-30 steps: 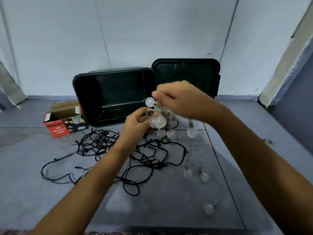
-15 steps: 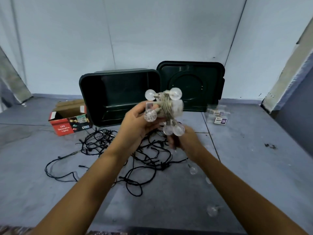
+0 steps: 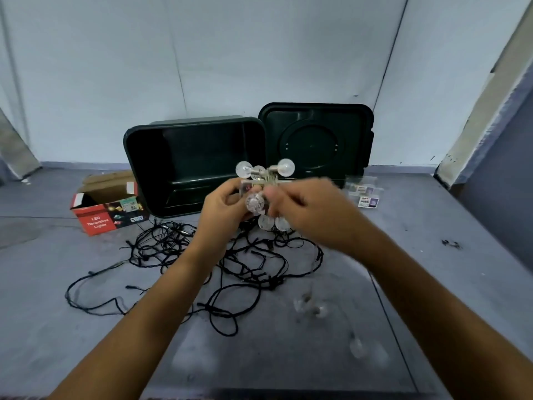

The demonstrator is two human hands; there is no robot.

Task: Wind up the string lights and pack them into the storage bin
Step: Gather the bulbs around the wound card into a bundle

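Above black cord tangle (image 3: 253,269) — L hand (image 3: 223,207) & R hand (image 3: 314,215) mid-air, fingers curled round bulb bundle (image 3: 261,183).

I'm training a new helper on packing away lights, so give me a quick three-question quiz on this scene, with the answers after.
1. True or false: the bin already holds lights.
2. Where is the lid? A) shut on the bin B) standing upright beside the bin C) out of view
3. What does the left hand grip?
Key: 1 false. 2 B. 3 the bundle of bulbs.
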